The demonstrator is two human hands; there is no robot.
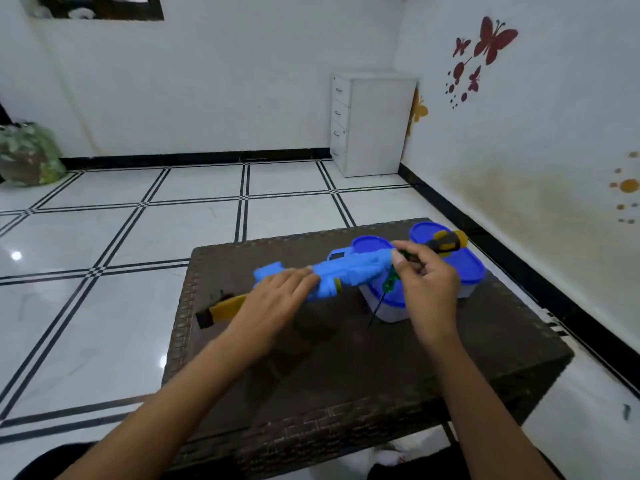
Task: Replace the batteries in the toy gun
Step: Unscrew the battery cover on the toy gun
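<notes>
Blue toy gun [346, 271] lies across the middle of the dark counter [346, 368], its right end over a blue-lidded tub [388, 303]; the left hand [277, 299] rests flat on its left part with fingers straight, holding nothing closed. Right hand [429, 285], right of centre, is pinched around a green-handled screwdriver [389, 282] whose thin shaft points down-left toward the counter. A yellow-and-black screwdriver [446, 242] lies on a second blue-lidded tub [467, 268] at the counter's far right, and a yellow-and-black piece [221, 308] sits at the left edge, partly hidden by the left wrist.
</notes>
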